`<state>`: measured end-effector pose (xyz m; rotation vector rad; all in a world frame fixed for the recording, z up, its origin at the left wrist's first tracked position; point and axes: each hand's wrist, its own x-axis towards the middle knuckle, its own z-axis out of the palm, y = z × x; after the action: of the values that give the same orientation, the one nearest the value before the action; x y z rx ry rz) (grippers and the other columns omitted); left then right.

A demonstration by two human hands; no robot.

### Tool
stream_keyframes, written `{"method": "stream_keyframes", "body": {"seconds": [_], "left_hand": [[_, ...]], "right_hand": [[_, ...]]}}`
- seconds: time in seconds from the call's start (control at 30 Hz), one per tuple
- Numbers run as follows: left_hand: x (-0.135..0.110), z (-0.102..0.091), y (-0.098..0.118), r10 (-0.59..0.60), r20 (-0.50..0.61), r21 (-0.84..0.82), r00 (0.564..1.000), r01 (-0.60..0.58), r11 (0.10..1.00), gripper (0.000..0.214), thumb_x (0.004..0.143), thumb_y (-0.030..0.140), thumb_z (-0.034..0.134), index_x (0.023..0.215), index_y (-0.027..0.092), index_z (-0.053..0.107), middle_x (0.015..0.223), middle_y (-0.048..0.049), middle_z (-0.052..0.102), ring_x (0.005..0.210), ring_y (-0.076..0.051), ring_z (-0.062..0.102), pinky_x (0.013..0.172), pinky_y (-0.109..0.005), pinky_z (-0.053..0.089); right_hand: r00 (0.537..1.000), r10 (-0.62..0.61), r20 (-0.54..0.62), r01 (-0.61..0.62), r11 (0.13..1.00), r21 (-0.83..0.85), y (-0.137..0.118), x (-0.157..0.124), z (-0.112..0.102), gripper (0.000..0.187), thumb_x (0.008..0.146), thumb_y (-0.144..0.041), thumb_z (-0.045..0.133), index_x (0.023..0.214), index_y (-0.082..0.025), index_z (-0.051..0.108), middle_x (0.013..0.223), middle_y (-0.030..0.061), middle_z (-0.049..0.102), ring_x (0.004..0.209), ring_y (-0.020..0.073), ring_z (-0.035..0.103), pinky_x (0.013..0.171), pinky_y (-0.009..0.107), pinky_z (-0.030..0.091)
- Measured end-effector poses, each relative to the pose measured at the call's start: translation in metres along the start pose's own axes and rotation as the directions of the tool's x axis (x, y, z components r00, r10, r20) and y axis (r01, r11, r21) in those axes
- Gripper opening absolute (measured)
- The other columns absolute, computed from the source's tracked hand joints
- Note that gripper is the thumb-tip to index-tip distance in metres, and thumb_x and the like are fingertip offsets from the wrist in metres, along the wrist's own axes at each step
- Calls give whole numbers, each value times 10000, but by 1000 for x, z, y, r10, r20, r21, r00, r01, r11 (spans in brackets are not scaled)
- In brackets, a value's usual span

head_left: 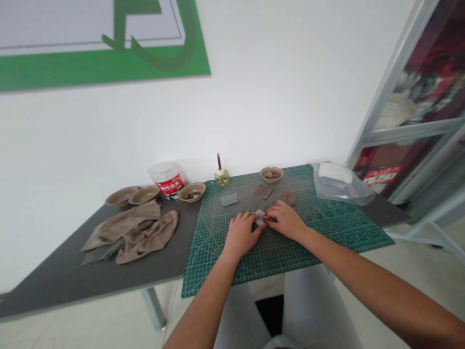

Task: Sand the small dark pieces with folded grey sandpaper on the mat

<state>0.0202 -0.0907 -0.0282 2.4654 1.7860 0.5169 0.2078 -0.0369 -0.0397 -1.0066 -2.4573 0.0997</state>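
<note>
My left hand [242, 234] is closed at the front of the mat, its thumb and fingertips holding the edge of a small light-grey piece of cloth or sheet [259, 216]. Facing it, my right hand [286, 220] pinches at the right side of the same piece; a small dark bit shows at its fingertips, too small to name. Just beyond the hands lie a brown patch with dark marks [263, 191], another brown patch [289, 198] and a pale blue-grey rectangle [229, 199]. Under them all spreads a green cutting mat [210, 242].
Along the wall stand a bowl of small dark pieces [271, 174], a glass bottle with a brown stick [222, 177], a second filled bowl [192, 192], a red-labelled tub [167, 180] and shallow bowls [122, 195]. Brown cloths [147, 237] lie left, a plastic bag [339, 182] right.
</note>
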Motion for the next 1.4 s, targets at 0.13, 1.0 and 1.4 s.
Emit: {"method": "stream_keyframes", "body": {"seconds": [0.13, 1.0, 1.4], "left_hand": [[1, 0, 1, -7, 10, 25, 1000, 7, 1000, 332, 905, 448, 466, 1171, 283, 576, 1186, -52, 580, 1112, -264, 481, 885, -394, 375], [0, 0, 2, -43, -31, -26, 999, 42, 999, 327, 894, 412, 497, 1193, 279, 490, 1149, -36, 602, 1079, -253, 504, 879, -386, 370], [1, -3, 6, -107, -11, -59, 994, 106, 993, 418, 863, 418, 541, 1245, 291, 424, 1172, -42, 621, 1110, -264, 518, 931, -421, 336]], "right_hand": [[1000, -12, 7, 11, 1000, 19, 0, 0, 0, 163, 891, -311, 587, 863, -201, 705, 861, 38, 692, 843, 196, 505, 825, 339, 328], [1000, -2, 15, 1, 999, 49, -5, 1, -1, 118, 861, -278, 620, 833, -200, 704, 855, 35, 691, 837, 199, 496, 800, 334, 333], [998, -12, 57, 8, 998, 63, -1, 5, -5, 133, 871, -287, 606, 862, -209, 714, 870, 28, 709, 829, 198, 518, 807, 348, 333]]}}
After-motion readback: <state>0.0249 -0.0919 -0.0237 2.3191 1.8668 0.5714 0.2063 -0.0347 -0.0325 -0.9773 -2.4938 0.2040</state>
